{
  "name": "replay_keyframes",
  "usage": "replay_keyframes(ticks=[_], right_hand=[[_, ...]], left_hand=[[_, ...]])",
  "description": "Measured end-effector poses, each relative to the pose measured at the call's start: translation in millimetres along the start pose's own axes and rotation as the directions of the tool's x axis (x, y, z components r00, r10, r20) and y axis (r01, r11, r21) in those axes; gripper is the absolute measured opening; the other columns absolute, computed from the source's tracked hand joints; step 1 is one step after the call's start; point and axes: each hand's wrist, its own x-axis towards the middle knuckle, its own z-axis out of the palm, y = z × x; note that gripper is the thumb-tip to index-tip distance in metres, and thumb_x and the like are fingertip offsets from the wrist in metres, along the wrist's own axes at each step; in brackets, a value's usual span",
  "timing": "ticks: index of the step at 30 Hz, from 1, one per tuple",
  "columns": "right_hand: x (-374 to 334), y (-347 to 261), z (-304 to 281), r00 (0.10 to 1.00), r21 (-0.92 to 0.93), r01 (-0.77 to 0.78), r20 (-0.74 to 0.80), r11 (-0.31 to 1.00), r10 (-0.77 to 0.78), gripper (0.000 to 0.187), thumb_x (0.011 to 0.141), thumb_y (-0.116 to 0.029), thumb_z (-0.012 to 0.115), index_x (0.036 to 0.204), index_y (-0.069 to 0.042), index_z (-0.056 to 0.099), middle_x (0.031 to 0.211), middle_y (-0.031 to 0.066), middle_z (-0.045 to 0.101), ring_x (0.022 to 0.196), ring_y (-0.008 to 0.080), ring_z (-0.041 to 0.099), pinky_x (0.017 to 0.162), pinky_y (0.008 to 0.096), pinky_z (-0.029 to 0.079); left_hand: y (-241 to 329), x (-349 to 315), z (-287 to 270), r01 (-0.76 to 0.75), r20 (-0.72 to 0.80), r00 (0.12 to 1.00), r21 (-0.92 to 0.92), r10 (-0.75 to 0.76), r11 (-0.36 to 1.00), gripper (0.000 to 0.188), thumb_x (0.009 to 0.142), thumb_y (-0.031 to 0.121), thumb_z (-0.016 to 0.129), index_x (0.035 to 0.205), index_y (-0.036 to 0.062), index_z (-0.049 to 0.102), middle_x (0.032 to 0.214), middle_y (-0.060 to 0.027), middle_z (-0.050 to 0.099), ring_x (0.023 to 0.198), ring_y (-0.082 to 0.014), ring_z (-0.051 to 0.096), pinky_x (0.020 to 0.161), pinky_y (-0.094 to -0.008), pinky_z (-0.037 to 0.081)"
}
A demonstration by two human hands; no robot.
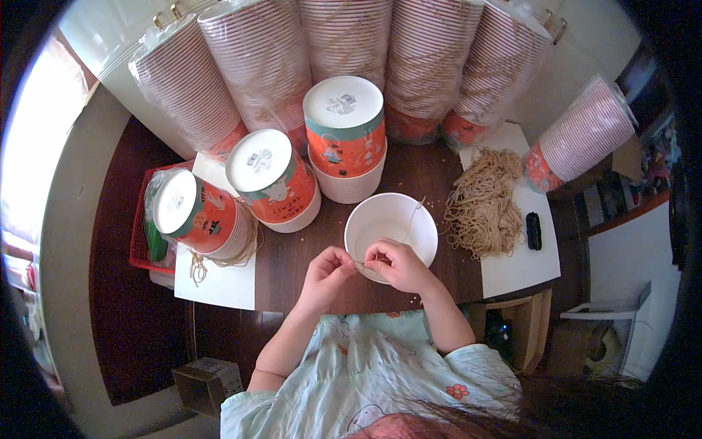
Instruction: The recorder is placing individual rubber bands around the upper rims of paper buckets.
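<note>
An open white paper bucket [377, 213] stands upright at the table's near edge, its inside facing me. A thin tan cord [412, 222] hangs at its far right rim. My left hand [326, 274] is closed in a pinch at the near left of the rim. Just beside it, over the near rim, my right hand [398, 266] pinches too. Between the fingertips of both hands runs a short piece of cord; its exact shape is too small to make out. To the right lies a loose heap of tan cords [479, 205].
Upside-down orange and green bucket stacks [346, 139] stand left and beyond on the dark table [409, 164]. Tall plastic-wrapped stacks [347, 44] line the back. A small black object [534, 231] lies on the right white panel. A red basket [139, 241] sits far left.
</note>
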Motion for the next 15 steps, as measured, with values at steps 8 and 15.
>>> replay_keyframes(ticks=[8,15], right_hand=[[-1.6,7.8,-1.8,0.999,0.062,-0.036,-0.007,0.997,0.036,0.008,0.078,-0.006,0.058,0.079,-0.001,0.052,0.075,0.0077,0.056,0.069,0.0153,0.055,0.063,0.0265,0.044],[-0.7,2.8,0.7,0.997,0.160,-0.069,0.028,0.985,0.065,0.005,0.080,-0.003,0.056,0.080,-0.001,0.051,0.074,0.0015,0.053,0.071,0.0079,0.050,0.064,0.0226,0.042]], left_hand=[[-1.9,-1.4,-8.7,0.020,-0.102,0.995,0.002,-0.019,1.000,0.006,0.079,0.002,0.054,0.084,0.0039,0.051,0.076,0.0010,0.054,0.070,-0.0056,0.050,0.063,-0.0182,0.040],[14.7,-2.3,-0.3,0.120,0.092,0.987,0.146,-0.134,0.982,0.013,0.078,0.001,0.055,0.091,0.0012,0.052,0.080,-0.0016,0.057,0.077,-0.0102,0.055,0.070,-0.0220,0.045]])
